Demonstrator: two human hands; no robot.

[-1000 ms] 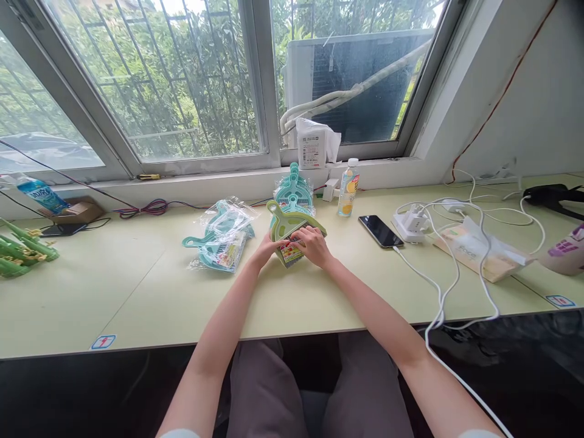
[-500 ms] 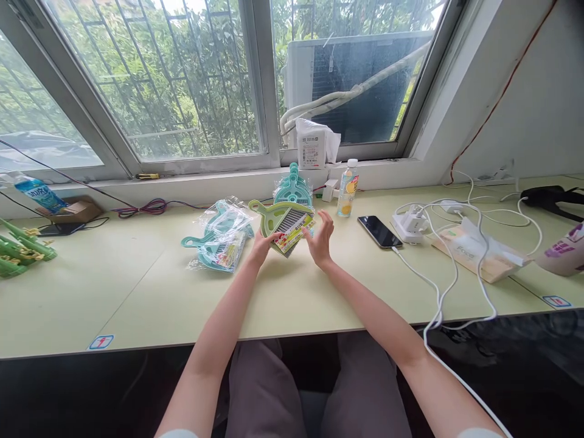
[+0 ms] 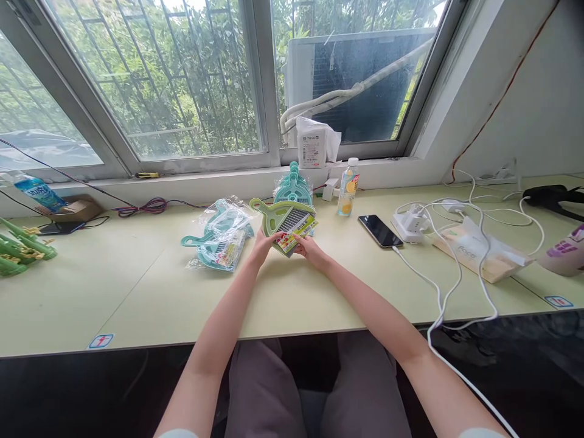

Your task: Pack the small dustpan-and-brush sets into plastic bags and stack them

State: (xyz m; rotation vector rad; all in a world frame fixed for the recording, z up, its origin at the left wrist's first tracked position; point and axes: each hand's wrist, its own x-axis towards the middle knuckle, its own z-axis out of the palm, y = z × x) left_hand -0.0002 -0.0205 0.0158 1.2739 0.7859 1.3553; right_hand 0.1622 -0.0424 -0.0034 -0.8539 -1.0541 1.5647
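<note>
A green dustpan and brush set (image 3: pixel 278 218) with a printed label is held tilted above the table. My left hand (image 3: pixel 262 246) grips its lower left edge. At its lower right edge, my right hand (image 3: pixel 310 250) pinches the label side, thumb on the front. To the left, teal dustpan sets in clear plastic (image 3: pixel 221 236) lie on the table. Behind the green set, more teal dustpans (image 3: pixel 293 187) lean near the window sill, partly covered by it.
The pale table (image 3: pixel 182 310) also bears a drink bottle (image 3: pixel 348 187), a phone (image 3: pixel 379 232) on a cable, a power strip (image 3: pixel 410 224), a tissue pack (image 3: pixel 483 248) and tangled white cables. A tissue box (image 3: pixel 312 146) stands on the sill.
My right hand has moved down and left from the label's right side and closed on the green set's lower edge. My left hand keeps its hold.
</note>
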